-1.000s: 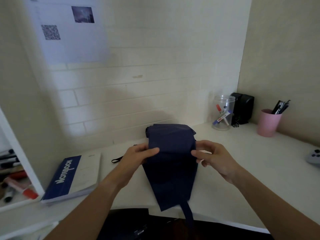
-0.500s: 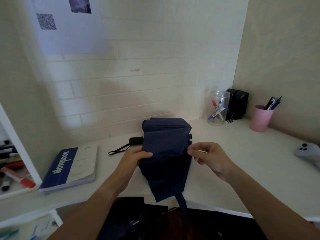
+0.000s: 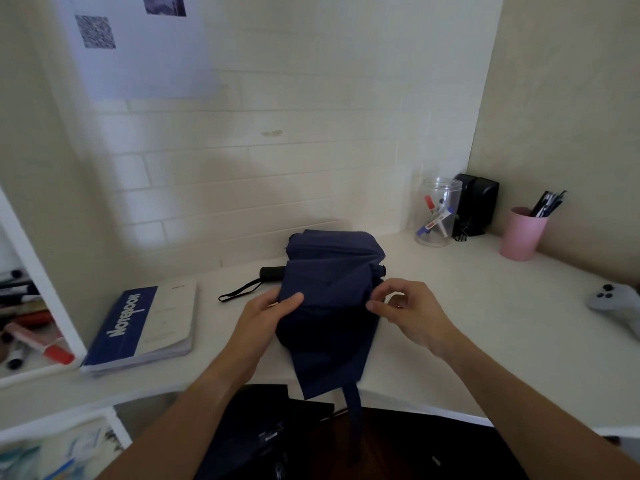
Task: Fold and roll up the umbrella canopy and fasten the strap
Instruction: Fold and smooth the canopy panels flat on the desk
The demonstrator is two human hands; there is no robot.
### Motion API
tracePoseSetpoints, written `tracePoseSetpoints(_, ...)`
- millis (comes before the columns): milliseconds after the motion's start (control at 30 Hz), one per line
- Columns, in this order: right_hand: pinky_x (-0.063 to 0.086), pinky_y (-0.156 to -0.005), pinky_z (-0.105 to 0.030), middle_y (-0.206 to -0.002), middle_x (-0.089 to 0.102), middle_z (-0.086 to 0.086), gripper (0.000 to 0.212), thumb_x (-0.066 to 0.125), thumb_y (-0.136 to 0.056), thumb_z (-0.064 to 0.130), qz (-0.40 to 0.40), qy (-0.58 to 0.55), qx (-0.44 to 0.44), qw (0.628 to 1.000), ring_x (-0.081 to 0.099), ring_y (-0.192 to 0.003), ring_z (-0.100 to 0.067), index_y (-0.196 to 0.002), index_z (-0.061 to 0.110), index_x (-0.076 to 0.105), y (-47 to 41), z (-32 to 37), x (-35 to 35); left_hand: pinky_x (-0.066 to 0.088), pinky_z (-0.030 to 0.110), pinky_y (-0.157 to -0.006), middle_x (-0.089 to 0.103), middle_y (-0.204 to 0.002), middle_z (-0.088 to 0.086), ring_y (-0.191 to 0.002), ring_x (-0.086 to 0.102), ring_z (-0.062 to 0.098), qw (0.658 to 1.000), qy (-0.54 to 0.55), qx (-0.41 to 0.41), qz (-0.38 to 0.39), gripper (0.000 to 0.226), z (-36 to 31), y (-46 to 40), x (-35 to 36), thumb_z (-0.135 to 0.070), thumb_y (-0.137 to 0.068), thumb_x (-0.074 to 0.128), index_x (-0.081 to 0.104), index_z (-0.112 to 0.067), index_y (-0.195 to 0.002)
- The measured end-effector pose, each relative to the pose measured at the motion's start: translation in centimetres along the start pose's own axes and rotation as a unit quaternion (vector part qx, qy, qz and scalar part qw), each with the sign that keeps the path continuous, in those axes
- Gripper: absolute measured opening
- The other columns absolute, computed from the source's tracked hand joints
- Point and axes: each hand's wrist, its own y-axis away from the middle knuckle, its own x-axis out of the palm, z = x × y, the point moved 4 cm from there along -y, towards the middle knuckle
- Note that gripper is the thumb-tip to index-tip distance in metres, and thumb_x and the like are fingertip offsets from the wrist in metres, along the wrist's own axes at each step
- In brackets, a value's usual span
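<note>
Umbrella canopy (image 3: 329, 306) navy, loosely folded, rumpled

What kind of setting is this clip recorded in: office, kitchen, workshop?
Most likely a home or study desk in a corner nook. A notebook, a pink cup of pens and a clear jar of markers stand on the white desk, with a game controller at its right edge.

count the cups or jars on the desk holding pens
2. A clear jar of markers stands at the back by the wall, beside a black box. A pink cup of pens stands further right. More may lie outside the view.
</note>
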Motion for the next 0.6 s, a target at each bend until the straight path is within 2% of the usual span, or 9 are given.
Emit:
tracePoseSetpoints(167,0.042,-0.053,-0.024,-0.093,0.071,-0.003,0.001,0.071,-0.091,0.008,-0.008,-0.071,0.025,0.997,0.053,-0.057,-0.013,-0.091,0.008,0.071,0.4,-0.1,-2.2,0.051,0.037,-0.101,0.077,-0.118,0.000,-0.112,0.071,0.018,1.000,0.000,0.008,-0.001,0.027,0.3,0.2,-1.2,-0.018,-0.098,0.062,0.073,-0.016,-0.123)
tracePoseSetpoints(233,0.044,-0.055,-0.027,-0.099,0.073,-0.004,0.008,0.073,-0.090,0.009,-0.017,-0.086,0.034,0.996,0.056,-0.059,-0.016,-0.097,0.008,0.072,0.7,-0.2,-2.5,0.051,0.035,-0.099,0.077,-0.118,-0.001,-0.111,0.072,0.016,1.000,-0.003,0.008,0.007,0.027,0.2,0.5,-1.2,-0.015,-0.098,0.062,0.073,-0.016,-0.122)
tracePoseSetpoints(333,0.047,-0.057,-0.029,-0.104,0.075,-0.002,0.026,0.080,-0.083,0.009,0.029,-0.103,0.044,0.993,0.059,-0.062,-0.018,-0.108,0.011,0.072,1.2,0.6,-0.7,0.051,0.031,-0.097,0.078,-0.115,-0.002,-0.109,0.072,0.015,0.999,-0.024,0.016,0.017,0.023,0.1,1.0,-0.8,-0.016,-0.097,0.063,0.076,-0.017,-0.116)
tracePoseSetpoints(400,0.045,-0.054,-0.027,-0.097,0.075,-0.004,0.019,0.079,-0.083,0.004,0.048,-0.122,0.045,0.990,0.058,-0.060,-0.018,-0.101,0.008,0.075,1.3,1.0,0.5,0.051,0.029,-0.095,0.079,-0.111,0.003,-0.107,0.072,0.019,0.999,-0.038,0.020,0.022,0.023,0.2,1.1,-0.6,-0.022,-0.098,0.063,0.078,-0.010,-0.110)
tracePoseSetpoints(467,0.044,-0.051,-0.024,-0.082,0.072,-0.007,0.009,0.074,-0.086,-0.001,0.033,-0.142,0.054,0.988,0.056,-0.057,-0.017,-0.094,0.003,0.075,1.3,1.0,0.8,0.050,0.030,-0.094,0.079,-0.105,0.010,-0.102,0.072,0.023,0.998,-0.055,0.022,0.016,0.036,0.3,1.1,-0.7,-0.034,-0.097,0.064,0.078,-0.002,-0.100)
tracePoseSetpoints(500,0.043,-0.051,-0.024,-0.076,0.070,-0.006,0.008,0.072,-0.087,-0.003,0.032,-0.145,0.059,0.987,0.055,-0.056,-0.017,-0.094,0.000,0.074,1.4,0.9,0.8,0.050,0.030,-0.093,0.080,-0.100,0.008,-0.097,0.073,0.022,0.998,-0.065,0.017,0.007,0.039,0.3,1.1,-0.9,-0.038,-0.096,0.065,0.079,-0.002,-0.093)
tracePoseSetpoints(600,0.044,-0.052,-0.023,-0.072,0.066,-0.008,0.020,0.073,-0.084,-0.002,0.051,-0.184,0.093,0.977,0.055,-0.059,-0.019,-0.102,-0.011,0.068,1.9,0.6,0.2,0.047,0.030,-0.085,0.072,-0.080,0.003,-0.082,0.065,0.019,0.995,-0.093,0.005,-0.020,0.035,0.7,1.0,-1.5,-0.032,-0.095,0.069,0.073,-0.011,-0.067)
